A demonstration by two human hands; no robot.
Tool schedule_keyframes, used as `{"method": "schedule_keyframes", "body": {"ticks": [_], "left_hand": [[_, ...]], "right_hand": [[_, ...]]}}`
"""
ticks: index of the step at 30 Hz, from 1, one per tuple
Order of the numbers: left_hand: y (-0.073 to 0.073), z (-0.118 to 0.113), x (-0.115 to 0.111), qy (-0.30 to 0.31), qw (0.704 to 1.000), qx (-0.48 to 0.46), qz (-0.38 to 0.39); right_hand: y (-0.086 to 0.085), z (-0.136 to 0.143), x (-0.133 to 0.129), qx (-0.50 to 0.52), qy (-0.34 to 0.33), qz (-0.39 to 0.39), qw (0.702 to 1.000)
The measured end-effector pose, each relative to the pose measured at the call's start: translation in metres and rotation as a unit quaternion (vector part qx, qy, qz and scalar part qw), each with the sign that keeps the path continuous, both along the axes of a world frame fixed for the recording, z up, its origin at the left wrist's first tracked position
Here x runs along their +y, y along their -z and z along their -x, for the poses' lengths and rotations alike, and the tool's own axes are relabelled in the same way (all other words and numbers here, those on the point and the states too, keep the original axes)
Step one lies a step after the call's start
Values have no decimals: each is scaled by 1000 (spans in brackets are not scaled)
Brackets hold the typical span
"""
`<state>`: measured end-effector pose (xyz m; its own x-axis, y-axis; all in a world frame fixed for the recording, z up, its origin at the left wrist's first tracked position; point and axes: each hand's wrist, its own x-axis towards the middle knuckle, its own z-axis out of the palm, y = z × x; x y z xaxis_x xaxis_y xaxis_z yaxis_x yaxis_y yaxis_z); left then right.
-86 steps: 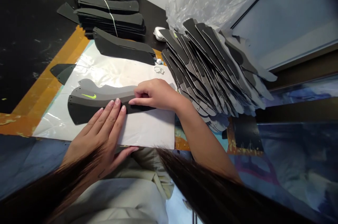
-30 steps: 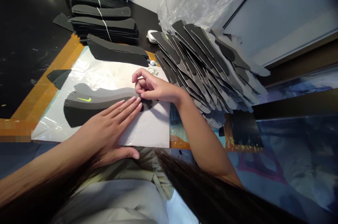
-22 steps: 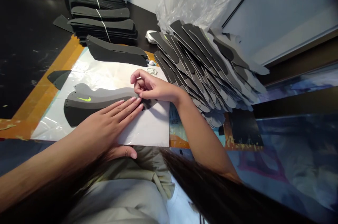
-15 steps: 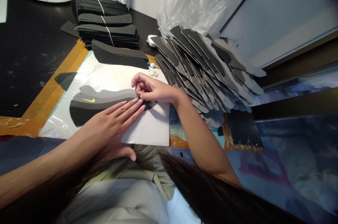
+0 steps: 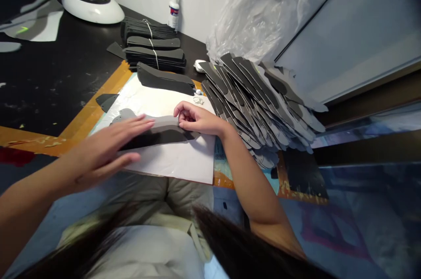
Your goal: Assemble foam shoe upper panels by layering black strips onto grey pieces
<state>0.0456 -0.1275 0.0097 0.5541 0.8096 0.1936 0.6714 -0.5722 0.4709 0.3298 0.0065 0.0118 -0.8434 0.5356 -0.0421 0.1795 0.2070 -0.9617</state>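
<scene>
A grey and black shoe upper piece (image 5: 161, 135) lies flat on a white board (image 5: 184, 162) in front of me. My left hand (image 5: 110, 145) is open, fingers stretched, over the left part of the piece; whether it touches cannot be made out. It hides the piece's left end. At the right end rests my right hand (image 5: 197, 119), its fingers curled in and the thumb near the piece's edge. What those fingers hold, if anything, is hidden. A black strip-like stack (image 5: 164, 79) lies along the board's far edge, with a small white coiled item (image 5: 198, 100) near its right end.
Many layered shoe upper pieces (image 5: 250, 99) are heaped to the right. Tied black bundles (image 5: 154, 57) lie at the back, near a white spray bottle (image 5: 174, 11). A lamp base (image 5: 94, 7) stands back left. Clear plastic (image 5: 253, 16) lies against the wall.
My left hand has slid left from beside my right hand to the piece's left part, uncovering its black lower middle. My right hand stays at the right end. The view has shifted left.
</scene>
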Motion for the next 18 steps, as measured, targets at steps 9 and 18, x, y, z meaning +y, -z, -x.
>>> {"method": "schedule_keyframes", "body": {"ticks": [9,18], "left_hand": [[-2,57,-34,-164,985,20,-54],[7,50,-30,-160,981,44,-97]], "right_hand": [[-9,3,-12,-72,23,-59,995],[-15,14,-23,-157,56,-96,981]]}}
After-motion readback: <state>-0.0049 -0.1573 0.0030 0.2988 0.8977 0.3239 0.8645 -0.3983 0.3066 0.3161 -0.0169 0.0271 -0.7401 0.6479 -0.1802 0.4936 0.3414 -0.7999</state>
